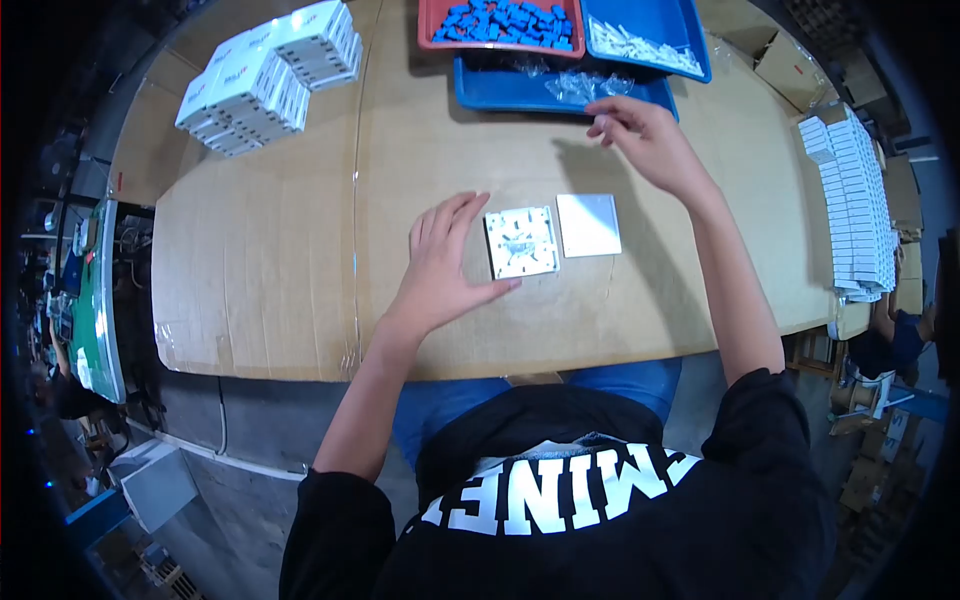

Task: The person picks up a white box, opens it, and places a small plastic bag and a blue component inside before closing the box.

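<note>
A square white plastic box base [522, 243], its inside with clips and small parts facing up, lies on the cardboard-covered table. My left hand [437, 258] is beside its left side, thumb and fingers spread around the near and far left corners. Just to the right of the base lies a flat white square cover [589, 225]. My right hand [643, 140] is raised near the front rim of a blue tray [500, 92] that holds clear plastic bags [590, 88]. Its fingers are curled together; whatever they hold, if anything, is too small to name.
A red bin [430, 35] of blue parts and a blue bin [703, 62] of white pieces stand at the back. Stacked white boxes [245, 95] are at back left. Another tall white stack [855, 205] lines the right edge. People are partly visible at both sides.
</note>
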Action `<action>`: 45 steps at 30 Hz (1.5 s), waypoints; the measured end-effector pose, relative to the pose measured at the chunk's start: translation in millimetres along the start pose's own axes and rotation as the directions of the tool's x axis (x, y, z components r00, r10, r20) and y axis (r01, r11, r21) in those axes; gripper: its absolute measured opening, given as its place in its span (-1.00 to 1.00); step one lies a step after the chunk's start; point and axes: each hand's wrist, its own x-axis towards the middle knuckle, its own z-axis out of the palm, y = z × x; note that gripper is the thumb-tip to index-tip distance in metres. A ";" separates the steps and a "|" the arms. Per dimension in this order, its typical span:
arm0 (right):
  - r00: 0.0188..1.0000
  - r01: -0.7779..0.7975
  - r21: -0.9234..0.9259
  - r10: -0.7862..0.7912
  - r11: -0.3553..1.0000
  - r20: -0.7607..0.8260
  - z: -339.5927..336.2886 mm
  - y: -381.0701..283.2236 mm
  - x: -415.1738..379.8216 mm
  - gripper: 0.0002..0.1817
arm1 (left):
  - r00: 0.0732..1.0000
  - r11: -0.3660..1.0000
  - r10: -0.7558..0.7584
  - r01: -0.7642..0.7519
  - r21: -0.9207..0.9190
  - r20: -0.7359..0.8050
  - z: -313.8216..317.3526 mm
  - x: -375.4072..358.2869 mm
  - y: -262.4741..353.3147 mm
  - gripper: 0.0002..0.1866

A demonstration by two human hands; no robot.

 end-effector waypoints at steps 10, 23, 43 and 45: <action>0.927 0.160 -0.754 -0.360 0.637 -0.107 -38.9 58.9 191.2 -0.66 | 0.994 0.993 0.076 -0.082 0.083 0.076 3.7 0.7 -11.8 -0.02; 0.822 0.233 -0.652 -0.504 0.722 -0.264 -37.5 51.9 200.4 -0.74 | 0.994 0.994 0.081 -0.086 0.061 0.076 0.8 2.4 -9.7 -0.13; 0.905 0.179 0.855 0.259 0.488 -0.337 21.0 -45.1 -87.6 -0.73 | 0.999 0.998 -0.051 0.051 -0.046 0.002 12.3 -35.2 25.5 -0.14; 0.914 -0.038 0.855 0.364 0.517 -0.179 52.3 -21.2 -110.1 -0.71 | 0.997 0.994 -0.079 0.078 -0.070 -0.020 20.3 -46.3 26.4 -0.13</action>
